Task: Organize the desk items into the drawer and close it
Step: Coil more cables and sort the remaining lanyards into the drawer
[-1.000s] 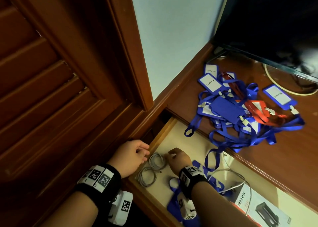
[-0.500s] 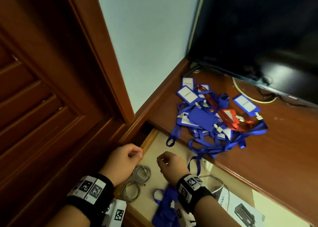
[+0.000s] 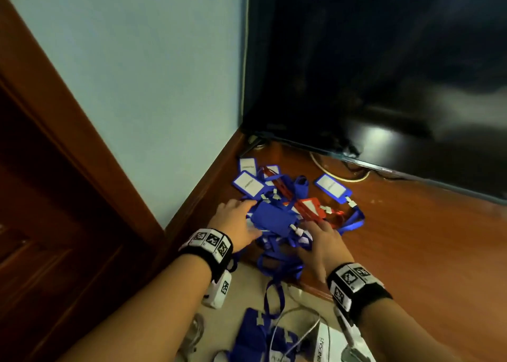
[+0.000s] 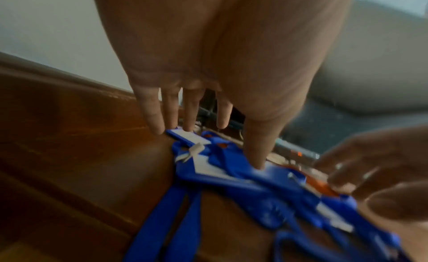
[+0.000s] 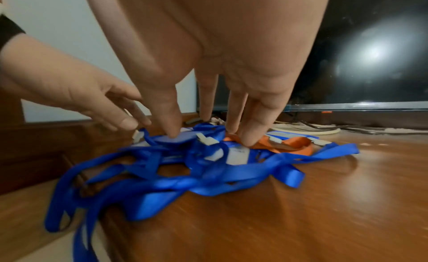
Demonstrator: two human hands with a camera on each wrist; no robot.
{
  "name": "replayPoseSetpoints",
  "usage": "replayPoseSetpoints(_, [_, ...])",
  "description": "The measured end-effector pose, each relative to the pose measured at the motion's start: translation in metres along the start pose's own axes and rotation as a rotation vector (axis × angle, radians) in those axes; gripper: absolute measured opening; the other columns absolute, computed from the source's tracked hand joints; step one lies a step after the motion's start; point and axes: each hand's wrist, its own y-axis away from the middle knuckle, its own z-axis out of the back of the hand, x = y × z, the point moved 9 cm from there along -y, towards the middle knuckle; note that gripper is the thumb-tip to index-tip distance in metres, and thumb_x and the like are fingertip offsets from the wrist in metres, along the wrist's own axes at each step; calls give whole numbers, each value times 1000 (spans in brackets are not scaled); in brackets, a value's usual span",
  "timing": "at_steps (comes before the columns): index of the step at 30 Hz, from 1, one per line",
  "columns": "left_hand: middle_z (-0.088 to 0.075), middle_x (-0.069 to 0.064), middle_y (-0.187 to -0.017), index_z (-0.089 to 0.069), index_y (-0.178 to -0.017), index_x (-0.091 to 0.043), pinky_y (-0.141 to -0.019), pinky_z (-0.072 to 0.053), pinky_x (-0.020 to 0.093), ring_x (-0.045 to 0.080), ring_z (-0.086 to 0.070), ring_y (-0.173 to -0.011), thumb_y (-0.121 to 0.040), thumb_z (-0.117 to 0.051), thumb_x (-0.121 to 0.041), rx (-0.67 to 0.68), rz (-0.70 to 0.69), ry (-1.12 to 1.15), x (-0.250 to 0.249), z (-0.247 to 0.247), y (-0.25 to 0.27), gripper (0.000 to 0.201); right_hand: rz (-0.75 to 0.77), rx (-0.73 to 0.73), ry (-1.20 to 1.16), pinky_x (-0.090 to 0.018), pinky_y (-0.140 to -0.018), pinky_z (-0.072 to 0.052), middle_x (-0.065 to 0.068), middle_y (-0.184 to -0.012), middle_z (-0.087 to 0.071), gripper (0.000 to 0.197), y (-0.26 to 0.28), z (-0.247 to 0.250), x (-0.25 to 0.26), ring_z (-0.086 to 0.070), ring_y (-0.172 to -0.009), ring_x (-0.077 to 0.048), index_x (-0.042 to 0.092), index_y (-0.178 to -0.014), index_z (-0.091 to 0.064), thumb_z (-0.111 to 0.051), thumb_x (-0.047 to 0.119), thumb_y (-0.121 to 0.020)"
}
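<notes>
A tangled pile of blue and red lanyards with badge holders (image 3: 277,217) lies on the wooden desk (image 3: 411,252) near the wall corner, and some straps hang over the edge into the open drawer (image 3: 245,286). My left hand (image 3: 244,219) reaches onto the pile's left side. In the left wrist view its straight fingers (image 4: 152,119) and thumb touch the blue badge holders (image 4: 231,170). My right hand (image 3: 318,235) lies on the pile's near right side. In the right wrist view my right hand (image 5: 208,136) has its thumb on a blue holder (image 5: 171,140) and its fingertips on an orange-red strap (image 5: 289,145). Neither hand is closed round anything.
A dark screen (image 3: 384,87) stands at the back of the desk with a white cable (image 3: 343,176) beneath it. The drawer holds more blue lanyards (image 3: 252,331), a white cable, a grey coiled cable (image 3: 194,334) and a white box (image 3: 326,345). A wooden door (image 3: 41,224) stands at left.
Both hands have left the drawer, where they were at the grey coiled cable, and moved up onto the lanyard pile on the desk. The head view has tilted upward.
</notes>
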Motion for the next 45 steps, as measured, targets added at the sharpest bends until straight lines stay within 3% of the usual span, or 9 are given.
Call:
replayPoseSetpoints(3, [-31, 1, -162, -23, -159, -43, -114, -42, 51, 33, -33, -145, -84, -72, -61, 158, -24, -182, -5, -29, -15, 92, -27, 118, 55, -46, -108, -45, -7, -146, -44, 71, -5, -7, -12, -46, -131, -38, 37, -151, -39, -69, 46, -88])
replayPoseSetpoints(10, [-39, 2, -155, -28, -159, -42, -111, -44, 46, 30, -39, -138, -93, -66, -56, 68, -22, -145, -2, -39, -22, 77, -92, 113, 7, -45, -108, -46, -7, -144, -47, 75, -24, -4, -6, -46, -132, -33, 25, -149, -39, -69, 55, -87])
replayPoseSetpoints(17, [-40, 4, -154, -27, -160, -39, -112, -44, 44, 30, -39, -139, -95, -64, -56, 54, -20, -126, 2, -39, -20, 77, -177, 110, -131, -39, -82, -57, -8, -104, -70, 20, -44, 4, 11, -68, -98, -29, 14, -111, -63, -65, 24, -94])
replayPoseSetpoints(24, [-43, 7, -151, -31, -156, -29, -110, -44, 46, 31, -42, -137, -91, -69, -55, -12, 56, -113, 11, -29, -29, 80, -157, -123, -280, -26, -66, -47, 0, -92, -71, 14, -40, 57, -7, -65, -78, -17, 26, -109, -63, -62, 35, -97])
replayPoseSetpoints(28, [-40, 9, -152, -31, -156, -26, -111, -46, 49, 35, -42, -138, -94, -68, -49, -28, 113, -108, 15, -15, -37, 76, -150, -269, -331, -26, -73, -45, 4, -86, -68, 7, -27, 94, -30, -65, -83, -19, 26, -99, -64, -67, 31, -94])
replayPoseSetpoints(33, [-43, 8, -150, -39, -151, -25, -107, -47, 48, 35, -46, -134, -95, -68, -40, -62, 126, -94, 7, -3, -32, 64, -205, -294, -269, -24, -63, -39, 8, -79, -61, 9, -10, 107, -67, -62, -80, -19, 21, -98, -68, -70, 28, -92])
replayPoseSetpoints(39, [-45, 0, -152, -49, -148, -30, -112, -43, 45, 31, -43, -136, -91, -69, -53, -178, -111, 75, -54, -1, 15, 65, -26, -406, -380, -8, -58, -38, 12, -73, -63, 9, 25, 130, -58, -57, -66, 1, 23, -88, -67, -75, 27, -91])
replayPoseSetpoints(42, [-36, -9, -161, -39, -155, -40, -121, -32, 41, 22, -31, -147, -84, -71, -64, -176, -301, 212, -101, 11, 40, 81, 125, -402, -431, -16, -61, -45, 4, -73, -69, 8, 50, 156, -30, -61, -65, -3, 22, -91, -70, -74, 29, -92])
replayPoseSetpoints(45, [-35, -13, -162, -34, -155, -47, -124, -28, 37, 12, -29, -150, -83, -76, -59, -83, -466, 387, -153, 30, 60, 85, 246, -369, -477, -24, -61, -52, -10, -79, -71, 5, 76, 187, 1, -64, -66, -13, 21, -97, -71, -72, 26, -95])
